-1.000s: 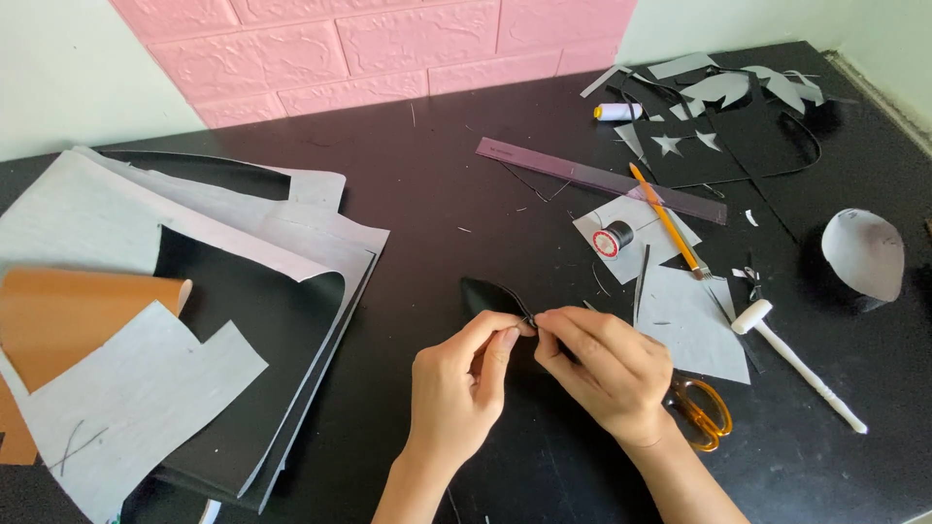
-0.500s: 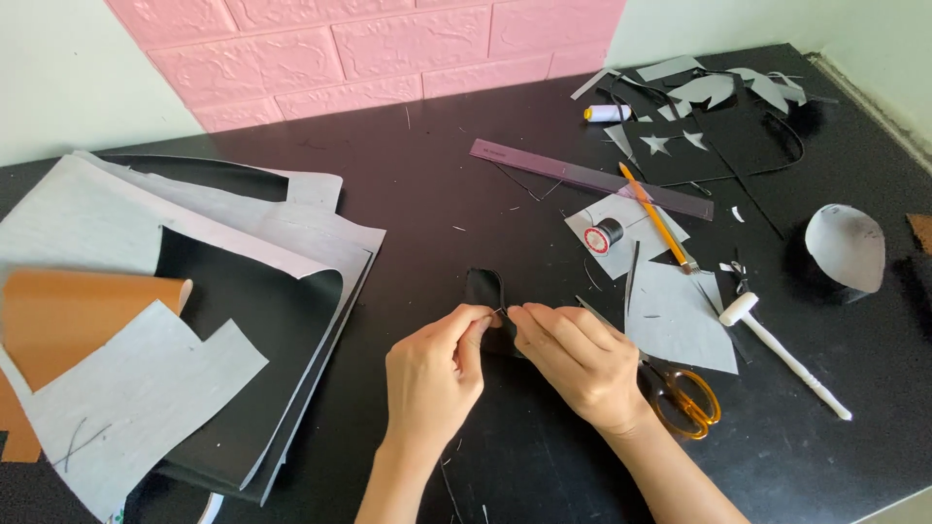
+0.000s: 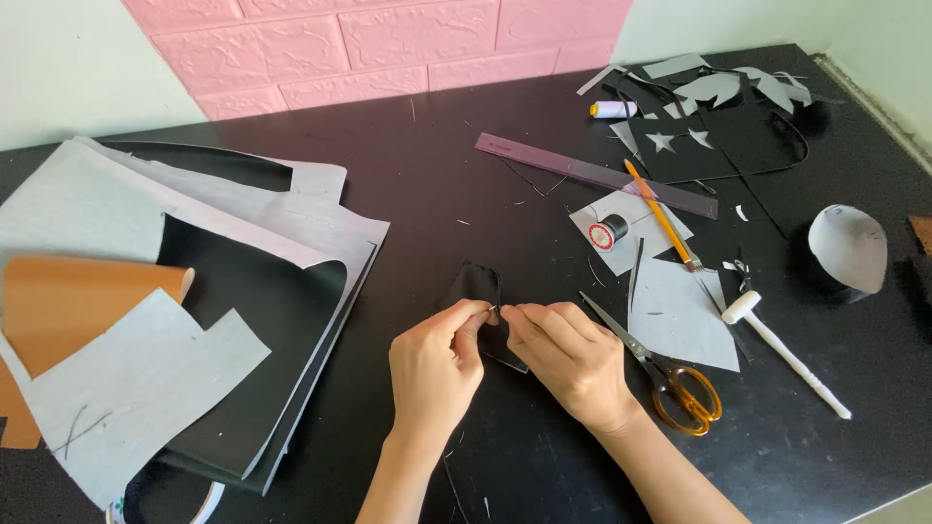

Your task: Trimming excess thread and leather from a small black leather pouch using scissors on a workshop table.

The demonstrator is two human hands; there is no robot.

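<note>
A small black leather piece (image 3: 476, 286) lies on the black table (image 3: 408, 213) in the middle of the head view. My left hand (image 3: 434, 374) pinches its near edge between thumb and fingers. My right hand (image 3: 571, 361) meets it from the right, fingertips closed at the same spot, where a thin needle seems to show. The lower part of the piece is hidden under my fingers.
Grey, black and tan sheets (image 3: 175, 291) are piled at the left. Orange-handled scissors (image 3: 670, 374) lie just right of my right hand. Further right are grey scraps (image 3: 680, 311), a thread spool (image 3: 609, 231), a pencil (image 3: 660, 215), a ruler (image 3: 592, 175) and a white tool (image 3: 782, 349).
Both hands with the black piece sit a little further left in view than a second ago. The piece now stands more upright between my fingers.
</note>
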